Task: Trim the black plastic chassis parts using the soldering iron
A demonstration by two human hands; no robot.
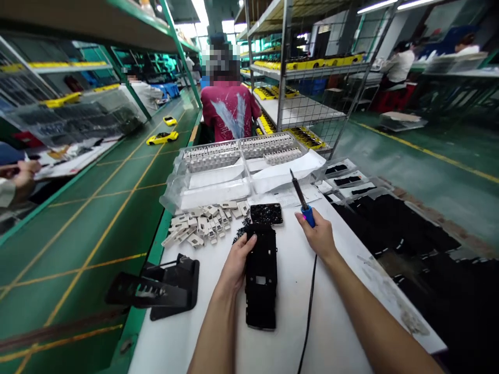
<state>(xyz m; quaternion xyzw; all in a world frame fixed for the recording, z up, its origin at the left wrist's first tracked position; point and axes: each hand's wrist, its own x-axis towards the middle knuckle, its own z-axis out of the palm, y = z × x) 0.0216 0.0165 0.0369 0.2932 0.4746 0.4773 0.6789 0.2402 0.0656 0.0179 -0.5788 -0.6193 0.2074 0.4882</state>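
A: Where's the long black part (pixel 261 298)?

B: Just below centre of the frame, its long side running away from the wearer. The left hand (pixel 235 262) grasps its upper left edge, thumb on top. That grip probably steadies it while leaving most of its face uncovered. I can't tell whether its underside touches the worktop (pixel 290 332).

A: And the right hand (pixel 320 236)?

B: Closed round the blue handle of a soldering iron (pixel 299 192), right of centre. The tip points up and away, likely to keep the metal end clear of both hands and the part. The cord (pixel 311 301) drops to the bottom edge, well apart from the part, which should stop it snagging.

A: What about the pieces beyond?

B: Loose white pieces (pixel 202 226) lie left of centre, and a small box of dark bits (pixel 266 214) sits just past the part's far end. Both look placed for a short reach. Behind them, the clear tray (pixel 171 189) has more white pieces standing in rows, perhaps for easy picking or counting.
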